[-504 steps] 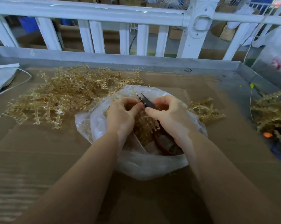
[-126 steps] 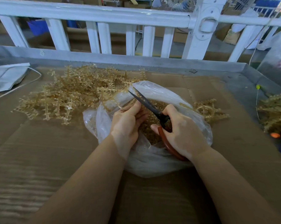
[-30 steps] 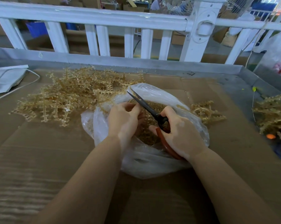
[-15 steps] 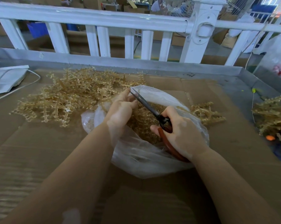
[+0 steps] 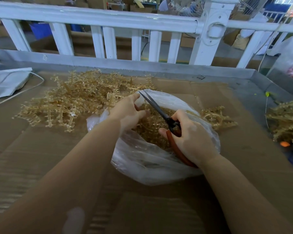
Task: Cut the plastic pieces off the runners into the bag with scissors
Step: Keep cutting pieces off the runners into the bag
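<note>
Nearest the camera, two bare forearms are seen reaching forward over a cardboard-covered surface [image 5: 32,149]. A clear plastic bag [image 5: 147,162] is set on the cardboard between them, its mouth open upward and a heap of small amber plastic pieces [image 5: 150,127] lying inside. The right hand [image 5: 191,137] is held over the bag's right side, and its grip is curled round the red handles of a pair of scissors [image 5: 161,114]; the dark blades are pointed up and to the left, parted only a little at the tips. The left hand [image 5: 127,112] is stretched over the bag's left rim toward the pile beyond, its fingers loosely spread and slightly bent, and whether anything is held in its grip cannot be told. Just behind and left of the bag, a tangled pile of amber runners [image 5: 71,102] is spread across the cardboard. A smaller clump of runners [image 5: 216,115] is seen just right of the bag, and more at the far right edge. A white railing [image 5: 108,19] is seen beyond the surface.
</note>
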A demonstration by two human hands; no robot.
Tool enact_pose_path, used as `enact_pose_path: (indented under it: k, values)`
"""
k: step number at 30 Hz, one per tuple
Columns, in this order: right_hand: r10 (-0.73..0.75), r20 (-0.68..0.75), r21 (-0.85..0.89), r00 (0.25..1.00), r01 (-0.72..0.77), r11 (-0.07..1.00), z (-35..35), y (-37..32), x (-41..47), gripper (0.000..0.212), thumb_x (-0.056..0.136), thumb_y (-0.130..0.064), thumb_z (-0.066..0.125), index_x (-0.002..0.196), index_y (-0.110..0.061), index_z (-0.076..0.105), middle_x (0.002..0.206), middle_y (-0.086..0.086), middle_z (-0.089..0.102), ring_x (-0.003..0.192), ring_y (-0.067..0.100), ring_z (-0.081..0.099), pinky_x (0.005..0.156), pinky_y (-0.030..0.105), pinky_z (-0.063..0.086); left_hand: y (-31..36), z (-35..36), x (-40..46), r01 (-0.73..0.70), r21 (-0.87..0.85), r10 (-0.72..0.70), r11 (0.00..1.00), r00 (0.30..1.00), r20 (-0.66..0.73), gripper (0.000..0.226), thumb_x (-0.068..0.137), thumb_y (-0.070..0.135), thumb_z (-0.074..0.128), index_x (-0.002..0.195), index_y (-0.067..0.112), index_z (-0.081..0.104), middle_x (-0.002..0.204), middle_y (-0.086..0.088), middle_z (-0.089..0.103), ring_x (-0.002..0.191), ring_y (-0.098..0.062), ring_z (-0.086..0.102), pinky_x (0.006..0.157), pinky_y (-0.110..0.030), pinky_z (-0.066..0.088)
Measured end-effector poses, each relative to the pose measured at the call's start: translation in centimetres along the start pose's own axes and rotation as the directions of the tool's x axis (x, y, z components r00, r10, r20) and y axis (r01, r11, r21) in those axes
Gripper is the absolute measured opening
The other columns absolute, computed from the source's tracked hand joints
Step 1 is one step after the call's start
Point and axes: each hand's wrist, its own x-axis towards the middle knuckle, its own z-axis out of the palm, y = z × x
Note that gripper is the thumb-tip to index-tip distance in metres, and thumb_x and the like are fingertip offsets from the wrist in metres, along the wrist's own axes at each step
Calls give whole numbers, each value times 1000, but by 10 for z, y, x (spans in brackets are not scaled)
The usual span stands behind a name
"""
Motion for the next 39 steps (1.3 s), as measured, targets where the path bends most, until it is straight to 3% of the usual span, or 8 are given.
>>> enact_pose_path:
  k: [7, 11, 15, 17, 22, 27, 33, 39]
  values:
    - [31, -16, 56, 999, -30, 998, -1, 1, 1, 34, 86, -47, 62, 98, -19, 48, 77, -16, 48, 68, -2, 47, 57, 9, 37, -2, 6, 3, -43, 129, 36, 991, 998, 58, 72, 83, 32, 70, 145, 18, 36, 134, -5, 56, 119, -23, 54, 104, -33, 40]
    - [39, -39, 63, 998, -37, 997, -1, 0, 1, 33, 85, -45, 63, 98, -18, 48, 75, -17, 46, 67, 0, 47, 59, 10, 39, -6, 16, 0, -53, 5, 53, 999, 999, 10, 71, 84, 22, 71, 144, 18, 33, 102, 5, 63, 99, -10, 54, 81, -17, 38]
    - [32, -48, 57, 998, -30, 998, 0, 0, 0, 32, 85, -45, 64, 98, -20, 48, 77, -18, 47, 68, -4, 47, 65, 6, 39, -7, 21, 0, -24, -54, 22, 998, 999, -25, 49, 84, 21, 71, 128, 13, 51, 85, 8, 58, 76, -4, 53, 56, -7, 37]
    - [30, -47, 34, 998, -29, 999, 0, 0, 0, 32, 85, -45, 64, 98, -23, 47, 81, -15, 50, 67, -4, 45, 62, 5, 38, -7, 21, 0, -34, -27, 33, 999, 999, -25, 36, 86, 23, 69, 120, 14, 60, 81, 9, 54, 72, -2, 50, 56, -7, 39]
    - [39, -47, 11, 998, -39, 999, 3, -1, 0, 33, 84, -47, 64, 99, -24, 45, 86, -12, 53, 72, 5, 48, 58, 7, 36, -7, 24, 1, -11, 36, 11, 999, 1000, -2, 23, 90, 31, 64, 107, 16, 68, 91, 4, 59, 90, -13, 54, 85, -27, 47]
    - [44, -41, 13, 998, -44, 999, 3, -1, 0, 34, 84, -48, 64, 99, -24, 45, 83, -12, 52, 71, 6, 48, 57, 9, 33, -6, 33, 4, 68, -7, -68, 998, 993, -95, 17, 82, 30, 66, 66, 25, 61, 67, 9, 57, 67, -6, 55, 65, -25, 48]
    - [47, -67, 25, 997, -46, 999, 2, -2, -1, 36, 85, -46, 64, 103, -19, 50, 83, -11, 53, 74, 9, 50, 62, 22, 34, -12, 34, 1, -4, -363, -54, 932, 987, -150, 15, 82, 16, 72, 81, 24, 60, 81, 5, 63, 76, -9, 59, 64, -21, 46]
    - [60, -104, 24, 993, -58, 998, 3, -3, -3, 38, 84, -48, 64, 107, -21, 50, 89, -14, 51, 80, 5, 47, 68, 19, 34, -13, 31, -4, -41, -696, -69, 717, 989, -130, 22, 79, 4, 73, 67, 20, 63, 57, 12, 66, 54, 1, 62, 60, -15, 51]
